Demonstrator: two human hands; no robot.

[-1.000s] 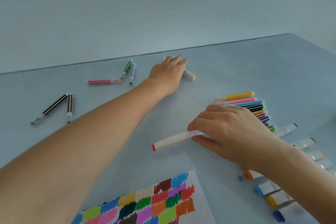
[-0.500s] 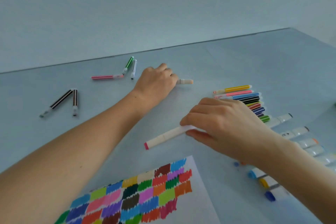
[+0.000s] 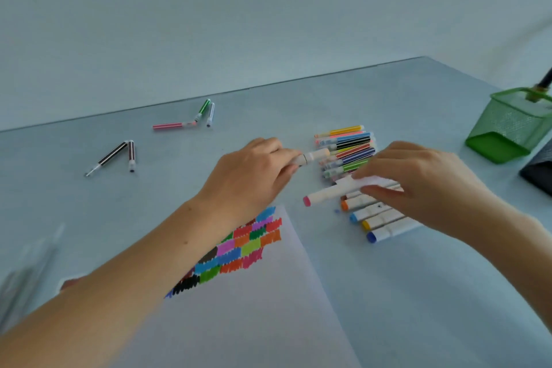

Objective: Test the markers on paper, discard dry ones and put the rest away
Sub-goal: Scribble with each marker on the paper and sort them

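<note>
- Markers: pink-capped white marker (image 3: 331, 194) pinched in right hand (image 3: 418, 188), thumb below and fingers curled over the barrel, pink end toward the paper (image 3: 254, 308); held just above the row of thick white markers (image 3: 379, 218) on the table (image 3: 388, 293).
- Peach-capped marker (image 3: 313, 156) gripped in left hand (image 3: 254, 176), fingers curled round the barrel, cap end poking out toward the pile of thin striped markers (image 3: 346, 152).
- Could muddle the sort: two markers in hand at once, close to both heaps, so a dry one easily dropped among the good.
- Could knock the thick row rolling with the right wrist, resting right over it.
- Could smear the colour swatches (image 3: 239, 248) with the left forearm, lying across the sheet.
- Scattered apart, likely the rejects: pink, green and pale thin markers (image 3: 191, 119), and two dark striped ones (image 3: 119, 155); risk of mixing back in if swept by an arm.
- Green mesh pen holder (image 3: 507, 128) at far right, well apart from the hands: one dark stick-like thing standing in it, otherwise contents not visible.
- Dark object (image 3: 540, 179) beside holder: cannot tell what.
</note>
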